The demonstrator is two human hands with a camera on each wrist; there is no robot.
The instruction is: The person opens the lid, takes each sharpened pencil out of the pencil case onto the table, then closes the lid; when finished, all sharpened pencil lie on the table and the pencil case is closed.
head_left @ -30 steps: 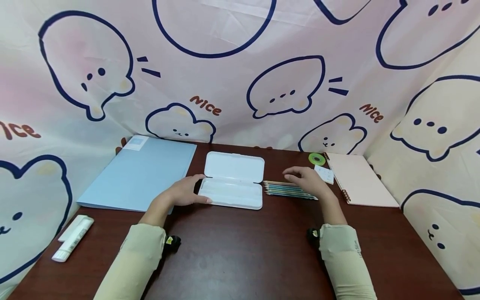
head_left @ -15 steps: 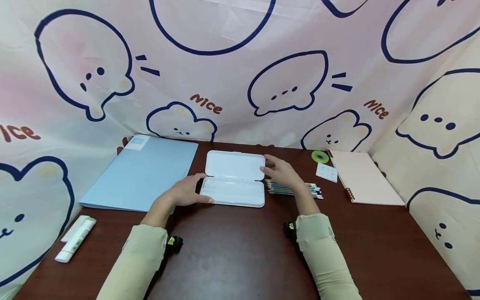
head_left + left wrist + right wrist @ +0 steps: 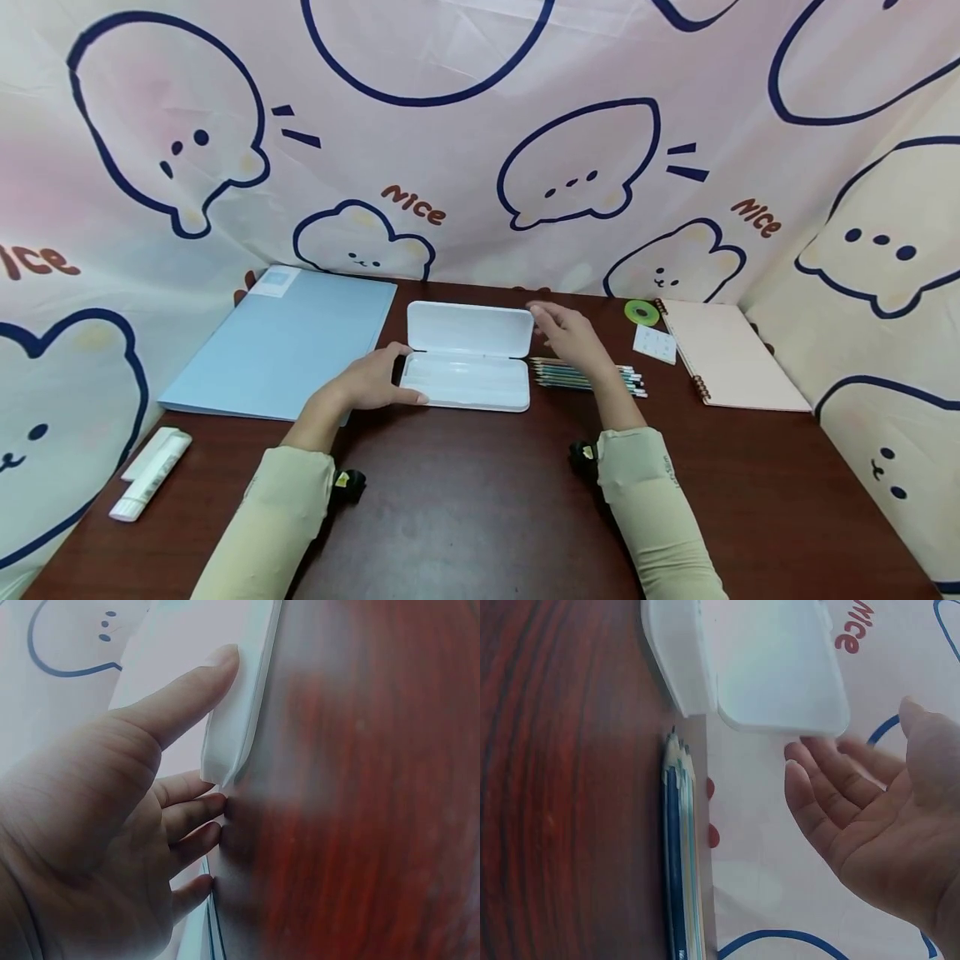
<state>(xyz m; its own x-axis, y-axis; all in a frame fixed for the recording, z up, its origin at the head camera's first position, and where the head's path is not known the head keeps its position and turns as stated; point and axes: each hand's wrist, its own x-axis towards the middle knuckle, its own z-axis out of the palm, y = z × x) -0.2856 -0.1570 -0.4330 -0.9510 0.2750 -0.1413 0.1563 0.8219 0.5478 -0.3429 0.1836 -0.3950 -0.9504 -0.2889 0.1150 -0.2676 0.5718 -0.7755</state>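
A white pencil case (image 3: 467, 382) lies unfolded on the dark wooden table, its lid (image 3: 471, 330) tilted up at the back. At the case's left end my left hand (image 3: 371, 381) holds it, thumb along the front edge. The left wrist view shows that thumb (image 3: 187, 694) against the case wall, with the other fingers around the end. My right hand (image 3: 573, 337) is at the lid's right edge. In the right wrist view its loosely bent fingers (image 3: 832, 791) reach behind the lid's edge. Below that hand lies a row of pencils (image 3: 558, 376), partly covered by the wrist.
A blue folder (image 3: 292, 346) lies behind the left forearm. White stick-shaped items (image 3: 152, 475) sit at the far left. To the right are a green tape roll (image 3: 641, 312), a small white card (image 3: 655, 343) and a spiral notebook (image 3: 735, 354). Printed cloth walls stand behind.
My right hand has moved left from above the pencils to the lid's right edge. The lid has tilted up a little. My left hand has stayed on the case.
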